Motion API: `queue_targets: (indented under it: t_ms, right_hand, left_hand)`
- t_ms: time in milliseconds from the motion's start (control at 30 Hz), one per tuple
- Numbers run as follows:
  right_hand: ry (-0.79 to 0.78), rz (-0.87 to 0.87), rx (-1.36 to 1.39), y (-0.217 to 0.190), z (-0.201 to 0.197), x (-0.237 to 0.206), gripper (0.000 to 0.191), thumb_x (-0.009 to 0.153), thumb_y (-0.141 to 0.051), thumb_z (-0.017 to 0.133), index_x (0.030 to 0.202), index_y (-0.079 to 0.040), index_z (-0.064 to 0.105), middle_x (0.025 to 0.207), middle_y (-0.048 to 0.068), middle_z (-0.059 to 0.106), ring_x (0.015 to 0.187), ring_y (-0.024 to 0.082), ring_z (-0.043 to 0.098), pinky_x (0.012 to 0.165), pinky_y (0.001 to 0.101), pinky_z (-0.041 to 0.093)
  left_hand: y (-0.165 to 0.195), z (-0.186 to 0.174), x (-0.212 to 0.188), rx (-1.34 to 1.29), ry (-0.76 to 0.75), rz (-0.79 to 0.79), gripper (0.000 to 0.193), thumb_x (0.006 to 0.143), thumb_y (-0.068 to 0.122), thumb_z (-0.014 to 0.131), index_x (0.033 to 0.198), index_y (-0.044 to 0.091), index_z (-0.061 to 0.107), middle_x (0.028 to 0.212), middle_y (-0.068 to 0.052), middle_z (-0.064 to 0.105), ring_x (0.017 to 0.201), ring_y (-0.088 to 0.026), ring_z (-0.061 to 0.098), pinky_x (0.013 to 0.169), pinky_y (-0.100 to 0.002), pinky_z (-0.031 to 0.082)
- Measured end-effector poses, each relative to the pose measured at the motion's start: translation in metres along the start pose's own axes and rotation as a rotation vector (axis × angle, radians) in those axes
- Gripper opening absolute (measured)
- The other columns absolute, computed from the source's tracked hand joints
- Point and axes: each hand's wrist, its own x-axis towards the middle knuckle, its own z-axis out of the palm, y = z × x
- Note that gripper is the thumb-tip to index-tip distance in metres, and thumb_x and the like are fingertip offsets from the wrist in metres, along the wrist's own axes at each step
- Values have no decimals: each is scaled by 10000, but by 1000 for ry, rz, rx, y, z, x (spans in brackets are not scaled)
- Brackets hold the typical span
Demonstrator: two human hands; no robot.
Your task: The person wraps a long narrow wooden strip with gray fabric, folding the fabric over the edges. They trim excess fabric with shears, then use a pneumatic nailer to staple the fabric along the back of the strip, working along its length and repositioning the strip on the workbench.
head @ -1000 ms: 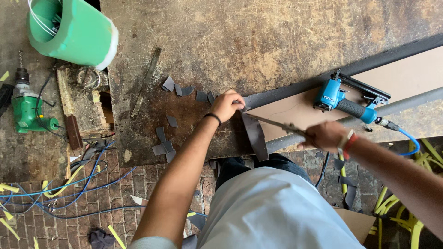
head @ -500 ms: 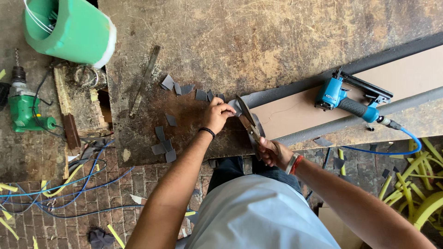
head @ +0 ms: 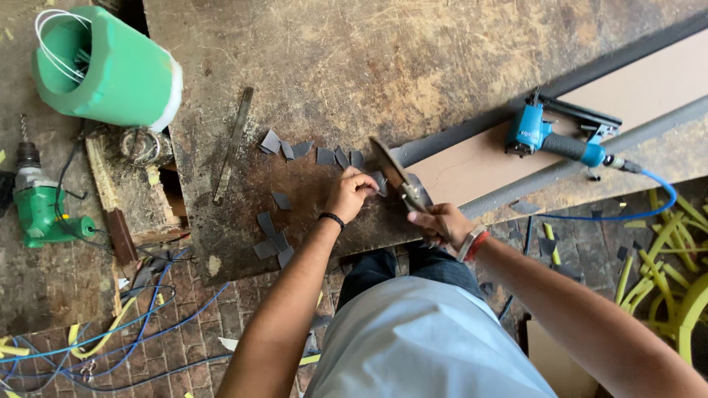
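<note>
Now the right hand (head: 442,223) grips shears (head: 394,173) beside the left hand (head: 348,193) (pinching a grey strip (head: 380,181)).

Both arms bare to above elbow; thin black band round left wrist (head: 332,218); red band beside silver-grey strap round right wrist (head: 473,245); pale blue-grey shirt (head: 424,343) over torso; dark blue jeans (head: 402,269) showing below workbench edge.

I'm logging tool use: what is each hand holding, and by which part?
Right hand grips the shears by their handles; left hand pinches a small grey strip at its end.
</note>
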Motion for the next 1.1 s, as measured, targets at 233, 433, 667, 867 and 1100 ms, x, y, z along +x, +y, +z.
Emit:
queue_targets:
  t_ms: [233,433,667,867,1100]
  right_hand:
    - [65,-76,-154,36,-56,-75,517,899,-504,691,662,-77,520,552,0,432,455,139,418,415,318,335]
    - [91,91,-398,72,-139,-134,488,817,-520,738,739,-42,691,543,28,461,460,159,457,433,344,364]
    - [-206,248,-934,10,-227,-111,444,822,-517,735,893,-87,818,534,-9,550,453,126,487,445,328,403]
    - [-397,158,-1268,-63,-240,-44,465,798,-554,764,844,-92,788,526,7,530,449,132,496,441,324,390]
    - [-573,118,-1377,-104,-218,22,538,811,-576,775,774,-42,722,551,5,506,471,139,511,447,322,421]
  left_hand:
    - [5,-15,-63,236,-987,-42,315,760,198,873,1057,143,779,1027,-88,764,942,-222,705,844,-377,551]
    - [101,35,-68,180,-337,-197,395,802,413,815,1007,109,669,924,-103,709,871,-259,712,788,-415,580]
    - [153,111,-73,410,29,-37,500,684,246,849,1059,49,584,1058,-171,593,1020,-385,591,815,-504,516]
    - [128,156,-90,372,435,-63,158,815,90,739,957,118,675,995,-70,643,958,-318,655,778,-446,552]
    - [121,175,-98,360,620,-161,166,786,42,760,932,118,743,983,-60,657,939,-302,663,763,-422,561]
